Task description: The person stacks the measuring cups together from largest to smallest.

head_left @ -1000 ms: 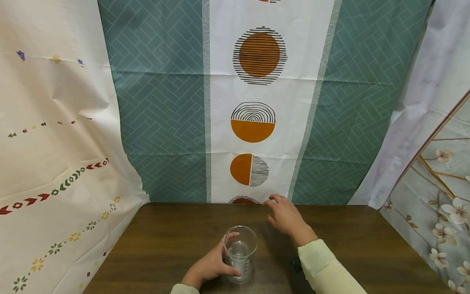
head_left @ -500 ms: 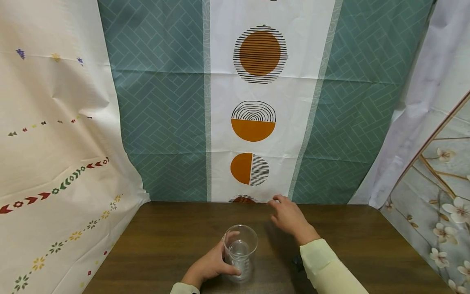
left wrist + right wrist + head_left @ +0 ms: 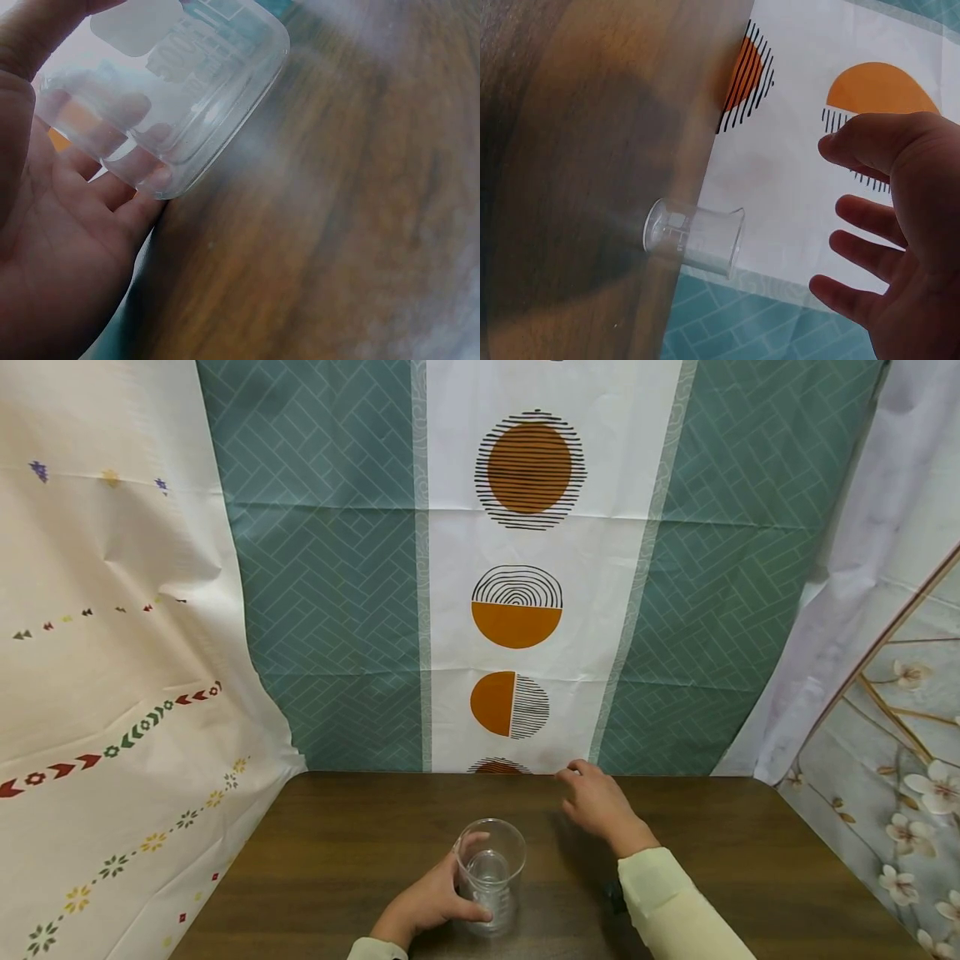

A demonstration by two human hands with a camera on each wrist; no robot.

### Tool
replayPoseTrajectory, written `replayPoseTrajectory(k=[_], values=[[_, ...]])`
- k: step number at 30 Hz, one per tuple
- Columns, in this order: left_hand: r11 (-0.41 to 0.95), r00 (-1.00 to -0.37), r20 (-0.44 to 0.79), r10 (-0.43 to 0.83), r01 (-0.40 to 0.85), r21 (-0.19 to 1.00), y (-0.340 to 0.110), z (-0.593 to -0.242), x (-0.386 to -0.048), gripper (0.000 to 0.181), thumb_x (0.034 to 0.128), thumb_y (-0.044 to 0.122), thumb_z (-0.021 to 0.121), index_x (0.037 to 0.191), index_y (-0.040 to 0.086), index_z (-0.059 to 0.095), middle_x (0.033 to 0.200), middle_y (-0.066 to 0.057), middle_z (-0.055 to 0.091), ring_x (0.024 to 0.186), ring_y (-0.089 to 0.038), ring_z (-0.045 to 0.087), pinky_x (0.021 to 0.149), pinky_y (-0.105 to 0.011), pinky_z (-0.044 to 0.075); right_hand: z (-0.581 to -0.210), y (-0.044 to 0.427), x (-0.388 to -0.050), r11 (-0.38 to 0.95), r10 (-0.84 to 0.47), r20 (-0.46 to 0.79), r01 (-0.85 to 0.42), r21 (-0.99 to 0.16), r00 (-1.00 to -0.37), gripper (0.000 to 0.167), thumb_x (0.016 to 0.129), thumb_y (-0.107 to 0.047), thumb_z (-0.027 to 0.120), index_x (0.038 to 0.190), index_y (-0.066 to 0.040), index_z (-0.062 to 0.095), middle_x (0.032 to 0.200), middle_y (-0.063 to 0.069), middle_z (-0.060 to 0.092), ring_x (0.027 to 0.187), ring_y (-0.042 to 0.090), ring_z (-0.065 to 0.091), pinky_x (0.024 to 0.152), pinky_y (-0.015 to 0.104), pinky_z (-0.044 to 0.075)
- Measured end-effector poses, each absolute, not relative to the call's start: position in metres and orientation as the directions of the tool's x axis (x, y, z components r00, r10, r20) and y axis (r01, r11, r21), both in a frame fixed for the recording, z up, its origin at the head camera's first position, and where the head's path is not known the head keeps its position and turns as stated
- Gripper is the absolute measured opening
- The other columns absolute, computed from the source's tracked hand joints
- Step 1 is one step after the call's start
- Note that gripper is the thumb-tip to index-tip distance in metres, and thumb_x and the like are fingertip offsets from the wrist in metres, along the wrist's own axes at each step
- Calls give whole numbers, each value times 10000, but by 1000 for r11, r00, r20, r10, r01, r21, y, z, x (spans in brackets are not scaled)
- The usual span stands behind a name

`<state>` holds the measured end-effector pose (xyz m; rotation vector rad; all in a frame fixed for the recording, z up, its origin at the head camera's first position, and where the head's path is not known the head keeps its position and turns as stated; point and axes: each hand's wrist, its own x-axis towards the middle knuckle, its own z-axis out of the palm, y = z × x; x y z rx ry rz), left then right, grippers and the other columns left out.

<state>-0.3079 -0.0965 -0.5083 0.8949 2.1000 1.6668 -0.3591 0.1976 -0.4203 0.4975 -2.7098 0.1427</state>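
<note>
My left hand (image 3: 431,902) grips a clear beaker (image 3: 504,893) from its left side, the thumb across the front and the fingers behind. White markings with a 500 show on this beaker (image 3: 180,56) in the left wrist view. A smaller round outline shows within it; whether that is a second nested vessel I cannot tell. Further right, my right hand (image 3: 600,806) is above the table with loosely bent fingers, holding nothing. In the right wrist view a small clear beaker (image 3: 712,240) stands upright on the table, apart from that hand (image 3: 915,225); the head view does not show it.
The dark brown wooden table (image 3: 322,860) ends at a green and white patterned curtain (image 3: 517,635). A cream cloth (image 3: 135,693) hangs on the left, a flowered cloth (image 3: 885,777) on the right. Shadow falls on the wood by the right arm.
My right hand has drifted a little to the right. The left hand and its beaker have stayed in place.
</note>
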Motion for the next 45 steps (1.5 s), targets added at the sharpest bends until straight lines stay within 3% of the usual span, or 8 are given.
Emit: replayPoseTrajectory(k=[8,16,32,45], values=[[138,-760,122,638,269,953,-96,-508,-307,960,724,154,839,1480,200,249,1485,-173,351,1210,-236,505,901,-210,457,-422,202,-361,939,-299,358,-339,-55,-885,351,825,-189,726,1166,-138,659,1189,102,594,1074,327,584,831,515,501],[154,-770,110,629,262,953,-96,-507,-307,935,716,162,847,1450,310,286,1461,-145,373,1186,-233,519,895,-222,461,-425,208,-362,949,-274,326,-310,-62,-905,359,843,-199,709,1191,-134,652,1221,113,592,1108,347,573,848,519,496],[145,-764,115,635,263,954,-96,-506,-307,936,729,135,832,1466,264,271,1457,-152,356,1183,-232,519,903,-223,455,-429,215,-364,951,-246,302,-290,-109,-921,329,861,-181,678,1186,-136,652,1220,112,588,1126,362,557,846,541,484],[174,-770,104,630,271,947,-96,-504,-306,923,728,164,839,1446,327,281,1458,-133,355,1194,-237,507,912,-215,445,-438,222,-370,959,-224,271,-262,-113,-936,330,863,-198,678,1187,-140,647,1216,113,574,1101,343,564,829,537,485]])
